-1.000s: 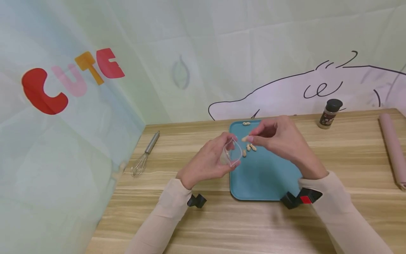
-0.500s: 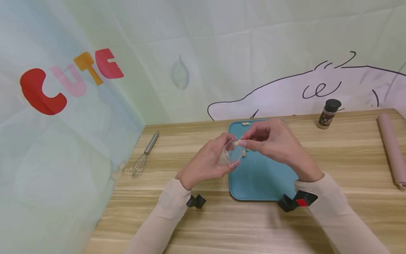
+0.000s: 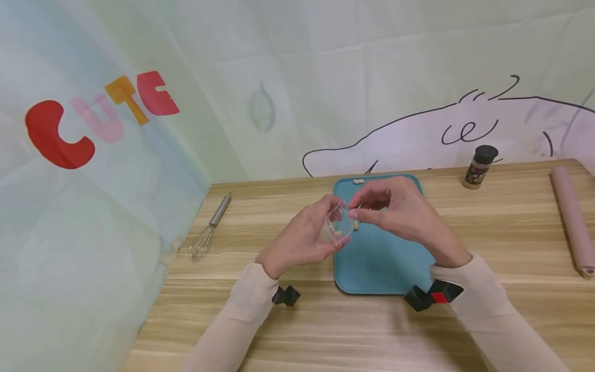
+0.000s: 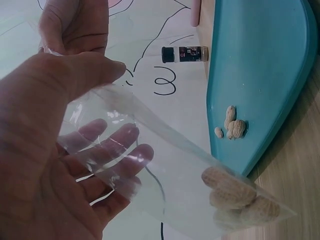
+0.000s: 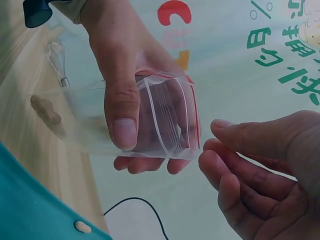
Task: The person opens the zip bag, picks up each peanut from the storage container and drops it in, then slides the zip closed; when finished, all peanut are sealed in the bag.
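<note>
My left hand (image 3: 302, 235) holds a clear zip bag (image 5: 85, 125) with its mouth spread. Several peanuts (image 4: 232, 195) lie at the bag's bottom in the left wrist view. Close beside the mouth is my right hand (image 3: 404, 212); in the right wrist view its thumb and fingertips are slightly apart, with nothing visible between them. Below the hands lies a blue tray (image 3: 386, 263). One peanut (image 3: 358, 181) sits near its far edge, and a small group of peanuts (image 4: 232, 122) lies along its left side, partly hidden by my right hand in the head view.
A whisk (image 3: 211, 227) lies on the wooden table (image 3: 297, 330) to the left. Toward the back right stands a black-capped seasoning bottle (image 3: 480, 167), with a rolled pink mat (image 3: 574, 222) farther right. A printed cloth (image 3: 260, 62) hangs behind and at the left.
My right hand has brought a peanut leftward to the bag's mouth and let it go; a pale piece now shows inside the bag. The left hand has stayed nearly still.
</note>
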Demonstrator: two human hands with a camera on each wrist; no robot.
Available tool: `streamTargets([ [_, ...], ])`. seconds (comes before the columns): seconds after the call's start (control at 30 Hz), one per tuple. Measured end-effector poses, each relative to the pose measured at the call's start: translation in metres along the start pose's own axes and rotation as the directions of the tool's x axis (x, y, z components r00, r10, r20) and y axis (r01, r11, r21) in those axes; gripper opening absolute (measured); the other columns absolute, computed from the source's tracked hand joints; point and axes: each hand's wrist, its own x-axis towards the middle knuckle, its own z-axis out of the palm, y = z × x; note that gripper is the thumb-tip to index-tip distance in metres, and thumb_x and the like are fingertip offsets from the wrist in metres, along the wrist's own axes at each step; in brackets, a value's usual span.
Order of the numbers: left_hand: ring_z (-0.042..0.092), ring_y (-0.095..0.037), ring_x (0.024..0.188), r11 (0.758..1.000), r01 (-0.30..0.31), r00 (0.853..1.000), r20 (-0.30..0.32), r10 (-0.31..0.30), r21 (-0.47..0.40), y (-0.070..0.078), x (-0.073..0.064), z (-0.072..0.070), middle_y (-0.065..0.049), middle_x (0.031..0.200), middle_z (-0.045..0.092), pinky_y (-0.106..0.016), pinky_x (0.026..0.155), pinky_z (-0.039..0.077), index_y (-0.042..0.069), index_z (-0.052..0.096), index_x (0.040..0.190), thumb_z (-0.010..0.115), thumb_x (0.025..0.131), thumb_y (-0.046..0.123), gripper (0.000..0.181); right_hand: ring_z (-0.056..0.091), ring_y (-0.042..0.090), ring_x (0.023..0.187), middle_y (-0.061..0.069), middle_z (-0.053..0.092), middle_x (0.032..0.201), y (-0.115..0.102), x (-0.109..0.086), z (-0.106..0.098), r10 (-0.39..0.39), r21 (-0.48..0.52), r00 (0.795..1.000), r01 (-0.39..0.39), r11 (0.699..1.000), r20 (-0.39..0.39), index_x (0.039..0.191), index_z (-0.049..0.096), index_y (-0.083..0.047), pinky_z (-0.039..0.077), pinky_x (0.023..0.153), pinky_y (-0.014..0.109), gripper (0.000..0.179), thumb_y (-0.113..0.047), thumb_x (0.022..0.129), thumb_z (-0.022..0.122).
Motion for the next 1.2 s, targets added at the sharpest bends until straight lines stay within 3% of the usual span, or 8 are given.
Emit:
streamTargets([
  [0.27, 0.067, -0.018, 0.105, 1.000, 0.016, 1.000, 0.002, -0.016, 0.006, 0.001, -0.001, -0.003, -0.002, 0.111, 0.066, -0.034, 0.094, 0.059, 0.011, 0.051, 0.134, 0.084, 0.092, 0.022, 0.056, 0.074, 0.016, 0.073, 0.005, 0.079, 0.087, 0.002, 0.001, 0.001, 0.007, -0.005, 1.000, -0.007, 1.000, -0.007, 0.099, 0.081, -0.014, 0.059, 0.067, 0.028, 0.007, -0.013, 0.093, 0.084],
  [0.47, 0.071, -0.029, 0.111, 0.999, 0.030, 0.999, -0.013, -0.030, -0.011, -0.001, -0.001, -0.006, -0.004, 0.112, 0.069, -0.041, 0.099, 0.059, 0.006, 0.050, 0.136, 0.084, 0.092, 0.020, 0.057, 0.072, 0.015, 0.073, 0.008, 0.079, 0.089, 0.006, 0.002, 0.000, 0.042, -0.011, 0.999, -0.043, 0.999, -0.035, 0.101, 0.081, -0.012, 0.058, 0.067, 0.028, 0.006, -0.015, 0.096, 0.081],
  [0.73, 0.069, -0.025, 0.109, 1.000, 0.016, 1.000, -0.010, -0.016, -0.004, 0.000, -0.001, -0.006, -0.003, 0.111, 0.068, -0.039, 0.099, 0.058, 0.007, 0.051, 0.134, 0.083, 0.092, 0.020, 0.054, 0.073, 0.018, 0.086, 0.007, 0.082, 0.101, 0.028, 0.007, -0.001, 0.116, -0.142, 0.990, -0.126, 0.982, -0.080, 0.111, 0.081, -0.013, 0.056, 0.075, 0.026, 0.016, -0.023, 0.098, 0.079],
  [0.97, 0.070, -0.029, 0.111, 1.000, 0.019, 1.000, -0.011, -0.019, -0.003, -0.001, -0.001, -0.005, -0.004, 0.112, 0.068, -0.040, 0.100, 0.058, 0.007, 0.052, 0.135, 0.084, 0.093, 0.020, 0.054, 0.074, 0.031, 0.100, 0.016, 0.080, 0.113, 0.061, 0.013, 0.002, 0.156, -0.256, 0.988, -0.154, 0.954, -0.015, 0.128, 0.076, -0.004, 0.058, 0.078, 0.037, 0.034, -0.019, 0.097, 0.078],
  [1.2, 0.070, -0.029, 0.110, 1.000, 0.014, 1.000, -0.006, -0.014, 0.008, -0.001, -0.001, -0.005, -0.005, 0.111, 0.067, -0.040, 0.099, 0.058, 0.005, 0.052, 0.136, 0.084, 0.093, 0.021, 0.056, 0.071, 0.039, 0.117, 0.022, 0.076, 0.128, 0.083, 0.014, 0.009, 0.227, -0.343, 0.973, -0.199, 0.918, 0.041, 0.137, 0.069, 0.000, 0.058, 0.095, 0.055, 0.043, -0.021, 0.100, 0.075],
])
